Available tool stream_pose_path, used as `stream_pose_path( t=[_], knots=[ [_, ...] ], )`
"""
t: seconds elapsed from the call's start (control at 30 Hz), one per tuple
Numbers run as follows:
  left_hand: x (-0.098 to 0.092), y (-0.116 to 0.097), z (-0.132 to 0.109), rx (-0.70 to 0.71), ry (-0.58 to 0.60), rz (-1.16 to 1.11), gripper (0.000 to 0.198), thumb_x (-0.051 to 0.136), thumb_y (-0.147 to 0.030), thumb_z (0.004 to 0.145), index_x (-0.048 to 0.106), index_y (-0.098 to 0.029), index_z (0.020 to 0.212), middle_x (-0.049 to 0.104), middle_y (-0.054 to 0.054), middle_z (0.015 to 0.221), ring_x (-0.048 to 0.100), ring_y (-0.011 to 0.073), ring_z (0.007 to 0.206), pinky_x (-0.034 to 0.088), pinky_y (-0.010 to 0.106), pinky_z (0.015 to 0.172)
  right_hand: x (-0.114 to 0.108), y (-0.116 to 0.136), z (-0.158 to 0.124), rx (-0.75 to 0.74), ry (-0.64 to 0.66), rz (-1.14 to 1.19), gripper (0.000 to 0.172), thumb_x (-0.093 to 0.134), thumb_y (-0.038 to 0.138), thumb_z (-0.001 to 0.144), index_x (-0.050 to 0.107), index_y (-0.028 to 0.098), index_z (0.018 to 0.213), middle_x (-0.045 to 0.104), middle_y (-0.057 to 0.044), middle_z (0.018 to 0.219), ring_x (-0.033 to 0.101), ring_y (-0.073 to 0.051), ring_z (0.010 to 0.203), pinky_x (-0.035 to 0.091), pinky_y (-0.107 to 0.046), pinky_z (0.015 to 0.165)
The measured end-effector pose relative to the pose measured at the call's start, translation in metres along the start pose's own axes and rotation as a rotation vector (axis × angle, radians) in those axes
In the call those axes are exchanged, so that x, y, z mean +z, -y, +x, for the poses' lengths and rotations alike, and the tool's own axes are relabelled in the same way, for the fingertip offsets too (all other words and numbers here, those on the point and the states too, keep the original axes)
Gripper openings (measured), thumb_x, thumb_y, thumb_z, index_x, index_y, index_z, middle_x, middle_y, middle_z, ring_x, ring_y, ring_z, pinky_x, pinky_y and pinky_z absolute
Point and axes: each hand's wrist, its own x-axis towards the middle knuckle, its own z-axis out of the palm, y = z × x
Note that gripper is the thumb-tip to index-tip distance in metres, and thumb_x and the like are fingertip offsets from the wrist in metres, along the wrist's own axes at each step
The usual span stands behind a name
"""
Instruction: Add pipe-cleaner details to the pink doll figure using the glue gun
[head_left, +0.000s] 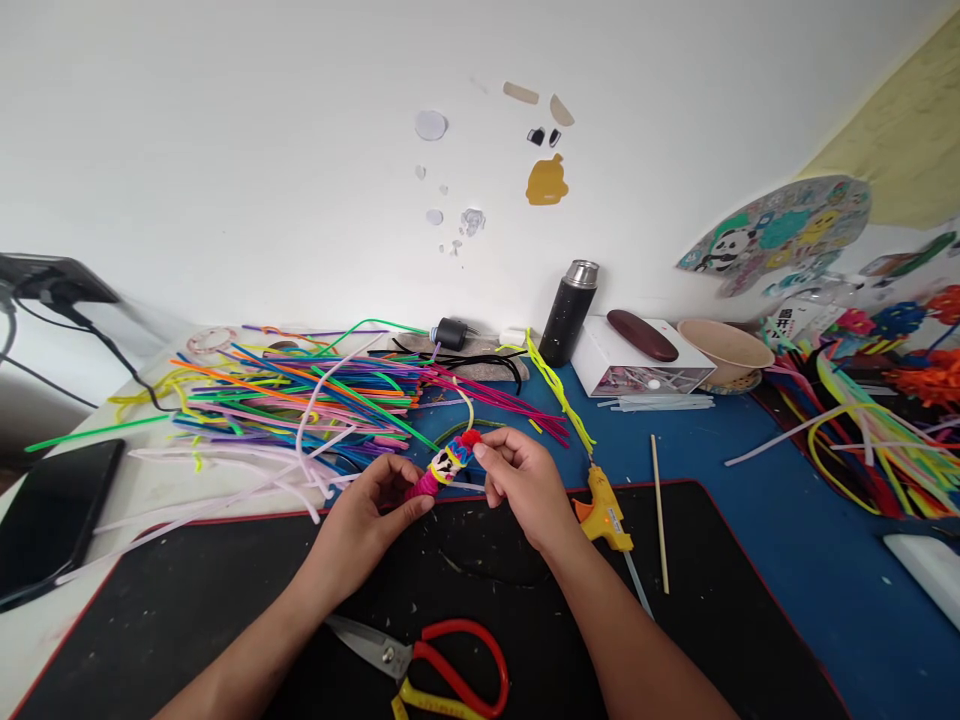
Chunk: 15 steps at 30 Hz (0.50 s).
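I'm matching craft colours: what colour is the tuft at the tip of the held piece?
The tuft is red, best seen in the head view.

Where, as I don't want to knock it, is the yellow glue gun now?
In the head view, the yellow glue gun lies right of centre across the far edge of the black mat, between the right hand and the wooden stick.

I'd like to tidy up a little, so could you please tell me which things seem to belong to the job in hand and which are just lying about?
Probably in the job:
small fuzzy figure
fuzzy stems
glue gun
scissors

Apparently just lying about:
black flask
brown case
pinkish bowl
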Motion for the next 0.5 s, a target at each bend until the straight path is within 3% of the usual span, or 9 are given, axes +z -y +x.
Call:
stream_pose_path(
  t=[0.5],
  knots=[
    [-0.0015,-0.0031,-0.0016,0.029,-0.048,0.049,0.026,0.077,-0.044,0.085,0.061,-0.026,0.096,0.071,0.002,0.099,0.068,0.0236,0.093,0.051,0.032,0.081,0.0015,0.0023,-0.0013,-0.008,0.01,-0.008,0.03,0.074,0.05,0.086,0.066,0.02,0.089,0.05,0.01,0.048,0.049,-0.011,0.041,0.043,-0.024,0.047]
  ],
)
